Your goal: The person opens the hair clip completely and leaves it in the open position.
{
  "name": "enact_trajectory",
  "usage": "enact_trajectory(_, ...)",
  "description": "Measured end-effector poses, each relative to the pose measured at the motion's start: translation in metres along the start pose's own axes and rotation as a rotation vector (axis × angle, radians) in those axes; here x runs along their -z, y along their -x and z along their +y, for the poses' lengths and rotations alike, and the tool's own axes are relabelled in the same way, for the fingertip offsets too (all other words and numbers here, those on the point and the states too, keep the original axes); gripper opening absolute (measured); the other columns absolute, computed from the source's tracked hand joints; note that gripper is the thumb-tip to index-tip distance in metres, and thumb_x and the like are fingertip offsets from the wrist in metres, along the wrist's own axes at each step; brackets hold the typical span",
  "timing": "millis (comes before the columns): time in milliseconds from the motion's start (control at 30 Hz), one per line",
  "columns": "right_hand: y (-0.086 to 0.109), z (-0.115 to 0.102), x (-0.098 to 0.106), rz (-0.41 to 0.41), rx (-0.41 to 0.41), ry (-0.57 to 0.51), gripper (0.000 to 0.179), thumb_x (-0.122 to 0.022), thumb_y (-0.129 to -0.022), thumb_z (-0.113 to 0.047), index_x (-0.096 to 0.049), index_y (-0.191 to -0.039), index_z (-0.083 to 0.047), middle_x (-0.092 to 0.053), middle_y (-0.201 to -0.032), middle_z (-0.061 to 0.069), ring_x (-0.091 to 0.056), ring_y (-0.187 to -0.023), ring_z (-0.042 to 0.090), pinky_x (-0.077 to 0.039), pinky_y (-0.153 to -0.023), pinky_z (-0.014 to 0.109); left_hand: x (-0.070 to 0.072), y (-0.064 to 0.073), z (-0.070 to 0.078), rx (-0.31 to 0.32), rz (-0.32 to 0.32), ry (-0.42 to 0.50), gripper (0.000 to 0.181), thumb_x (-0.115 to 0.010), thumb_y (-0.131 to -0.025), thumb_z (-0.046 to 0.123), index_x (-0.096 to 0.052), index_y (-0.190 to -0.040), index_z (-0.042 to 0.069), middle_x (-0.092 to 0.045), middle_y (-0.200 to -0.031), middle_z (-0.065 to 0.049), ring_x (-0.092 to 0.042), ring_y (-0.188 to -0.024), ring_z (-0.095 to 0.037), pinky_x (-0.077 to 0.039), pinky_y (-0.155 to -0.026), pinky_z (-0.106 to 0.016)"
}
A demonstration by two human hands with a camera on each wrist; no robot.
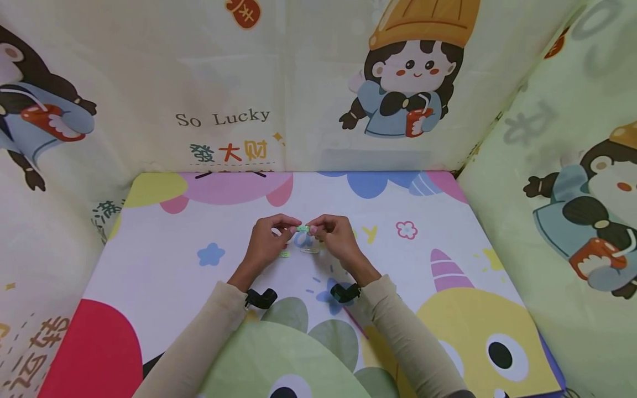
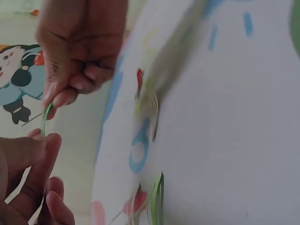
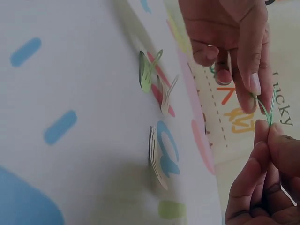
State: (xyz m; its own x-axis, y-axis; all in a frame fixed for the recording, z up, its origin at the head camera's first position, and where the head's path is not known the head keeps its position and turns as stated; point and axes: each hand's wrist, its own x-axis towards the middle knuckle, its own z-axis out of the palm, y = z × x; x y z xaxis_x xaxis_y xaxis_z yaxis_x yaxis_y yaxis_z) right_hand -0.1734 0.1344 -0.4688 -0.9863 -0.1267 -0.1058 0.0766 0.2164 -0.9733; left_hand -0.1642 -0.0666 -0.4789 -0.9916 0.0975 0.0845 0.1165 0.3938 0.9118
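A green snap hair clip [image 1: 303,228] is held up between both hands, its metal arm standing open in the right wrist view. My left hand [image 1: 269,235] pinches one end between thumb and forefinger. The other end sits between the thumb and finger of my right hand [image 1: 338,235]. Below them on the table lie a second green hair clip [image 3: 146,77] and a pale clip [image 3: 165,101] close beside it. Another pale clip [image 3: 156,161] lies apart from that pair, under the hands. A small red item [image 2: 139,79] shows beyond it in the left wrist view.
The table's printed cover [image 1: 164,265] carries cartoon animals, stars and flowers. Printed cloth walls [image 1: 308,127] stand along the back and both sides. A dark wrist camera [image 1: 262,298] sits on the left wrist and another camera [image 1: 344,292] on the right.
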Motion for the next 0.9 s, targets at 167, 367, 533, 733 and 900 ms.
enact_trajectory(167, -0.001, 0.003, 0.002, -0.018, -0.008, -0.013, 0.009, -0.072, -0.100, -0.006, -0.080, -0.106, -0.004, -0.076, -0.089, 0.014, -0.062, -0.078, 0.021, -0.055, -0.078, 0.037, -0.003, -0.001, 0.003, -0.146, 0.070, -0.255, 0.015, -0.085, -0.090, 0.014, -0.083, -0.106, 0.015, -0.080, -0.099, -0.003, -0.057, -0.095, -0.026, -0.043, -0.079, -0.035)
enact_trajectory(367, -0.004, 0.008, 0.005, -0.058, 0.037, 0.053, 0.010, -0.073, -0.099, -0.004, -0.079, -0.107, -0.006, -0.074, -0.097, 0.022, -0.061, -0.075, 0.017, -0.055, -0.075, 0.035, -0.005, -0.003, 0.004, -0.215, 0.081, -0.371, 0.014, -0.088, -0.088, 0.015, -0.084, -0.101, 0.012, -0.079, -0.097, -0.004, -0.052, -0.093, -0.022, -0.045, -0.074, -0.034)
enact_trajectory(533, -0.008, 0.012, 0.006, -0.061, 0.111, 0.244, 0.011, -0.081, -0.093, -0.005, -0.080, -0.103, -0.010, -0.078, -0.092, 0.009, -0.067, -0.078, 0.016, -0.055, -0.072, 0.027, -0.007, -0.007, 0.000, -0.202, 0.026, -0.440, 0.011, -0.087, -0.089, 0.015, -0.084, -0.100, 0.015, -0.079, -0.096, -0.002, -0.052, -0.091, -0.020, -0.046, -0.072, -0.033)
enact_trajectory(733, -0.014, 0.014, 0.002, -0.033, 0.154, 0.484, 0.012, -0.085, -0.089, -0.006, -0.081, -0.097, -0.014, -0.078, -0.087, 0.003, -0.069, -0.078, 0.015, -0.057, -0.073, 0.030, -0.015, -0.013, -0.008, -0.175, -0.025, -0.551, 0.010, -0.086, -0.089, 0.015, -0.084, -0.098, 0.018, -0.077, -0.091, 0.000, -0.053, -0.092, -0.020, -0.053, -0.071, -0.037)
enact_trajectory(900, -0.017, 0.015, 0.000, -0.035, 0.178, 0.586, 0.013, -0.084, -0.088, -0.003, -0.081, -0.096, -0.013, -0.079, -0.088, 0.003, -0.071, -0.079, 0.016, -0.058, -0.076, 0.032, -0.020, -0.016, -0.012, -0.168, -0.050, -0.588, 0.010, -0.086, -0.089, 0.015, -0.083, -0.098, 0.018, -0.077, -0.090, 0.000, -0.053, -0.092, -0.020, -0.055, -0.072, -0.038)
